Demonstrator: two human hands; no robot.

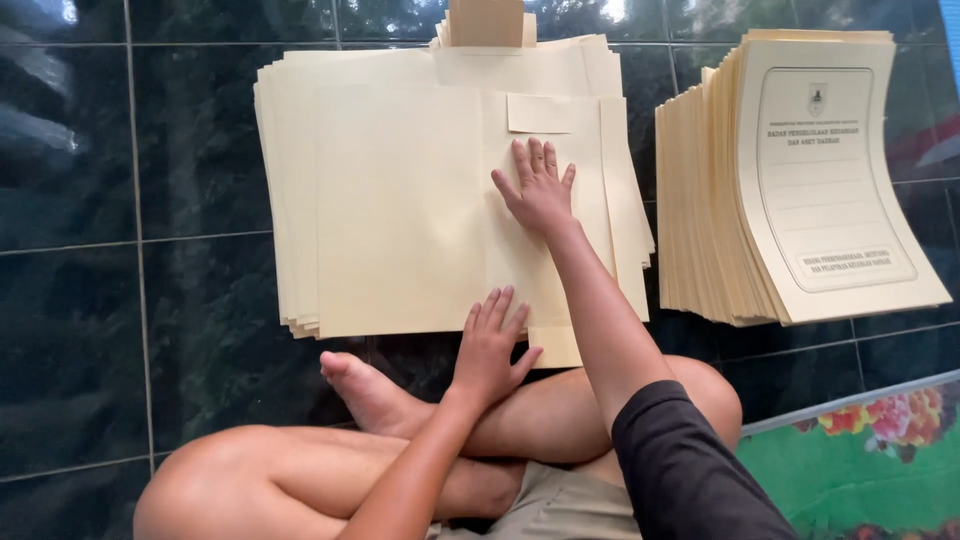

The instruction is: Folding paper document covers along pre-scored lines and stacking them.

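**One folder under the hands, a finished stack to the right**

The person sits cross-legged on the dark tiled floor (120, 250) with a spread pile of blank cream sheets (390, 190) lying flat in front of the knees. The top sheet of that pile appears to be partly folded: a flap (615, 200) is turned in along its right edge and a small tab (538, 113) shows near the top. The right hand (540, 190) lies open, palm down, fingers spread, pressing on the fold line of this top sheet; it grips nothing. The left hand (490, 345) is also open and flat, resting on the near edge of the same sheet, just above the bare foot (365, 390).

Well apart, toward the right edge of the floor area in view, stands a thick fanned stack of printed folders (790, 190), covers up, which look already done. Judging by the two piles, a good share is finished, yet the blank pile is still thick, so much remains. A flowered mat (870, 450) shows at the lower right corner
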